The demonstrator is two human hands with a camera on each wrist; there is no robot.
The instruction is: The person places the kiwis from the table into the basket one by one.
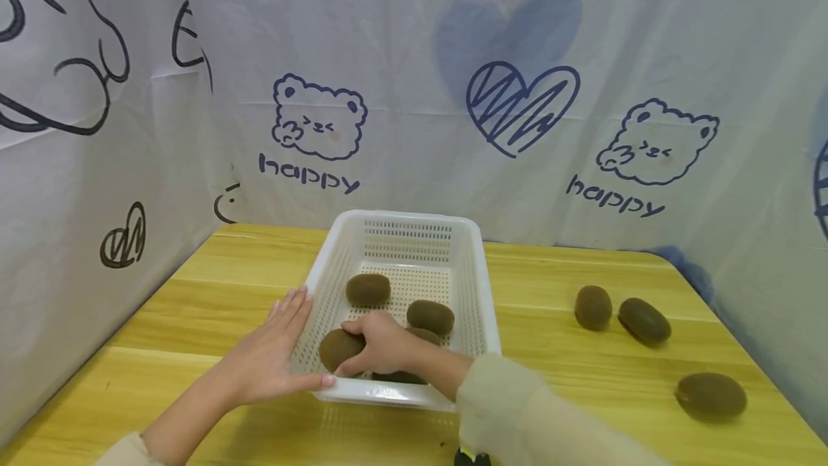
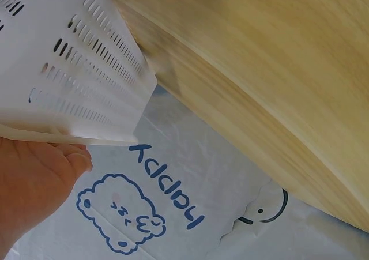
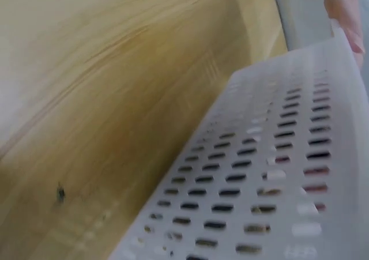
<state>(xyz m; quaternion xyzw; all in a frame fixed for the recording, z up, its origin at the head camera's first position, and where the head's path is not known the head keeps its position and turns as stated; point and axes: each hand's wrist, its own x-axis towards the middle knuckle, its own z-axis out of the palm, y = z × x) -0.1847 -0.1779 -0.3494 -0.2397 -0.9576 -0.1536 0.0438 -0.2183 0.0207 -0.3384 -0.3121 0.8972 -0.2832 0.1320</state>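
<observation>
A white perforated plastic basket [image 1: 486, 293] stands on the table with several brown kiwis in it. Inside its near left corner, my right hand [image 1: 384, 345] grips a kiwi [image 1: 338, 351] between thumb and fingers. Another kiwi [image 1: 430, 317] lies just beyond that hand, and one more [image 1: 368, 290] sits farther back. Others under the hand are partly hidden. My left hand [image 1: 265, 359] rests against the basket's left rim with straight fingers, its thumb at the front rim. The left wrist view shows that hand [image 2: 34, 182] at the rim of the basket [image 2: 34, 58].
On the wooden table [image 1: 550, 394], right of the basket, lie three kiwis: one upright-looking [image 1: 593, 308], one beside it [image 1: 645, 321], and one nearer [image 1: 711, 395]. A printed white cloth [image 1: 407, 149] hangs behind and along the sides.
</observation>
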